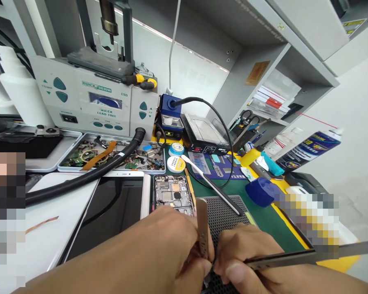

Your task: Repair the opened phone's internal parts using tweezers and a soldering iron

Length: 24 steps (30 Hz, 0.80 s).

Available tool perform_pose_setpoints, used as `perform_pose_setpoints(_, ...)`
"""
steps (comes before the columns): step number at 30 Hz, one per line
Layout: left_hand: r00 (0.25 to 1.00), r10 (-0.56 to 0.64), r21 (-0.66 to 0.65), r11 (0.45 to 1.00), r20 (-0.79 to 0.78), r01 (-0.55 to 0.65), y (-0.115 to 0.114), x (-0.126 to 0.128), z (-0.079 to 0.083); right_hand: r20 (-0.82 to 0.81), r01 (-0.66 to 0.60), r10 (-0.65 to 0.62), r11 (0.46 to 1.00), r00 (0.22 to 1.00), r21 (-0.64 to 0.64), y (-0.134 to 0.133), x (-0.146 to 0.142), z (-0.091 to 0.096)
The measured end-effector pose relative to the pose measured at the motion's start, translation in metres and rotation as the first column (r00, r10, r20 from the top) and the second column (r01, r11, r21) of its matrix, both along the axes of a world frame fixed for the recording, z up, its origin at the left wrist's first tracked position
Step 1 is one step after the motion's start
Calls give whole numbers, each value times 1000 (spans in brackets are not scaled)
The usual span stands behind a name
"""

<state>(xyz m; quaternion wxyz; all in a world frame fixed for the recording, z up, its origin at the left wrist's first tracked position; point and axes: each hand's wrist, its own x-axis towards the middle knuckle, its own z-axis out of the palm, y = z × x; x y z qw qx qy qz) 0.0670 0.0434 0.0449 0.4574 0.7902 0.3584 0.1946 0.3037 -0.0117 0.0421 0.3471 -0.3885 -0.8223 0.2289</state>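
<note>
My left hand [168, 228] is closed around metal tweezers [203, 220], which stand nearly upright with their blunt end up. Close beside it, my right hand [248, 245] grips a long, flat grey metal tool [282, 259], apparently a second pair of tweezers, pointing out to the right. The fingertips of both hands meet low over a black honeycomb-patterned mat [230, 204]. Whatever small piece lies between them is mostly hidden by the fingers. Just beyond my left hand lies an opened phone [173, 192] with its inner board bare.
Behind stand a hot air station [107, 102], its black hose [88, 185] crossing leftward, and a tray of circuit boards [79, 153]. A white-and-black brush [214, 185] lies on the mat. A dark-screened tablet [113, 212] is at left; a blue tape roll [260, 192] sits right.
</note>
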Motion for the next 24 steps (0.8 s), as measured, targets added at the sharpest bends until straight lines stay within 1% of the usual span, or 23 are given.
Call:
perform_pose_setpoints(5, 999, 19, -7, 1000, -25, -19, -3, 2, 8, -1, 2, -2, 1000, 1000, -10, 0, -1, 2)
perform_pose_setpoints(10, 999, 36, -7, 999, -24, -36, -3, 2, 10, -18, -14, 14, 1000, 1000, -10, 3, -1, 4)
perform_pose_setpoints(17, 999, 22, 1, 1000, -29, -22, -4, 2, 17, 78, -105, 107, 994, 991, -31, 6, 5, 7)
perform_pose_setpoints(24, 999, 29, 0, 1000, -25, -29, -6, -1, 14, 75, -155, 156, 988, 985, -10, 10, 3, 9)
